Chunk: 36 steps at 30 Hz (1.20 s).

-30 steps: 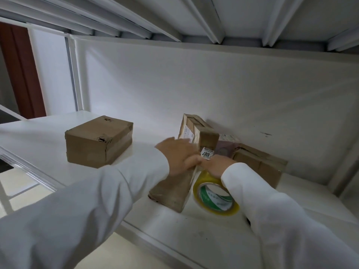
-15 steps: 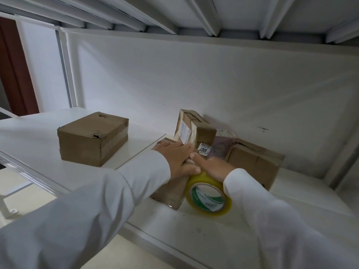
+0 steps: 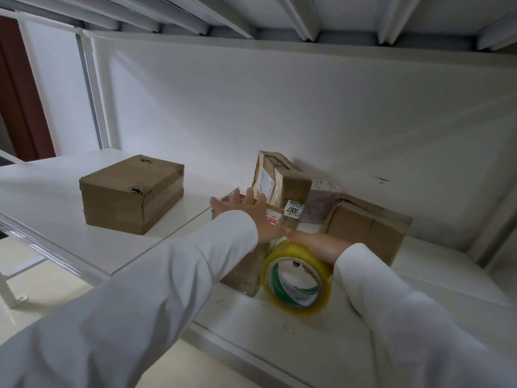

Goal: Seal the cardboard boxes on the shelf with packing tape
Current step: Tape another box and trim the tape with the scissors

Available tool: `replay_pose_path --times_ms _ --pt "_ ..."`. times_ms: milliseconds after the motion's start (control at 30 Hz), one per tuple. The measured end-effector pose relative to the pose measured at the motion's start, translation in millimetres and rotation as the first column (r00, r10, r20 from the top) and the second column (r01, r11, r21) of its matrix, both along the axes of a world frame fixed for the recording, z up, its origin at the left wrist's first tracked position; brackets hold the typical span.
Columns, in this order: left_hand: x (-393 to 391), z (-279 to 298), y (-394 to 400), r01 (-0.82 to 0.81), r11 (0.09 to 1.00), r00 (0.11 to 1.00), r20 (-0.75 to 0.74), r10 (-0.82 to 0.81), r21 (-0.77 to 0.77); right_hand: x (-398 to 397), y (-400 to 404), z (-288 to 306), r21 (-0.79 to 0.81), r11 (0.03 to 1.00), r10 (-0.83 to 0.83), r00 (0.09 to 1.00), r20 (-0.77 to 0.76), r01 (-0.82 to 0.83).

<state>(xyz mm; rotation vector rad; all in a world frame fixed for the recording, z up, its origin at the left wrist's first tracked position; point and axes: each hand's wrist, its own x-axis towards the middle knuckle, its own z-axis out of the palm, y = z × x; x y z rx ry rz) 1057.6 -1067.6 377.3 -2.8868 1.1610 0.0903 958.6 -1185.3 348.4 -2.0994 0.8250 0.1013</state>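
1. Front box [image 3: 246, 271] on shelf [image 3: 363, 331], just left of tape roll [image 3: 296, 284].
2. Left hand [image 3: 251, 214] flat on box top, fingers straight, pressing.
3. Right hand [image 3: 316, 246] grips roll, fingers through core.
4. Box looks light, stiff but dentable; likely slides, so hold it down. Roll rigid; film sticky, thin.

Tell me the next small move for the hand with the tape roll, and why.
Probably draw the tape roll toward the shelf's front edge, down the near face of the flat box. The left hand lies flat, fingers spread, on that box's top, pinning it, while the right hand grips the roll right at its near edge, so a strip seems ready to run.
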Motion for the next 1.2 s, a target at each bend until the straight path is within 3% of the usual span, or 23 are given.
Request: replay_pose_path --times_ms 267,400,567,700,800,900,1033,1133,1200 --pt "-3 -3 -7 0.012 0.999 0.998 0.067 -0.015 0.049 -2 12 -3 -0.01 1.0 0.028 1.0 -0.014 -0.028" --pt "-1 -5 -9 0.011 0.999 0.997 0.079 -0.015 0.047 3 15 -6 -0.11 0.993 0.04 0.998 -0.045 -0.045" --pt "13 -7 -4 0.069 0.997 0.997 0.037 -0.071 0.047 -5 17 -7 -0.009 1.0 0.026 0.998 0.049 -0.026" --pt "10 -5 -1 0.003 0.994 0.999 0.04 -0.007 0.111 -16 12 -11 0.004 0.994 0.107 0.991 0.075 -0.108" --pt "15 -7 1 0.001 0.999 1.0 -0.015 0.0 0.053 -26 3 -18 0.176 0.98 0.068 0.99 0.125 -0.089" --pt "13 1 8 0.038 0.999 0.999 -0.013 -0.037 0.036 -25 -3 -10 0.173 0.966 0.167 0.974 0.154 -0.193" --pt "22 21 20 0.003 0.991 0.969 -0.246 -0.036 -0.133 -17 -7 26 0.138 0.947 0.249 0.936 0.247 -0.289" --pt "40 23 29 -0.142 0.938 0.876 -0.481 -0.03 -0.317 -16 -3 46 0.189 0.921 0.245 0.884 0.397 -0.34" --pt "50 17 35 -0.229 0.905 0.792 -0.609 -0.041 -0.359 -10 3 46 0.236 0.901 0.207 0.839 0.502 -0.363"
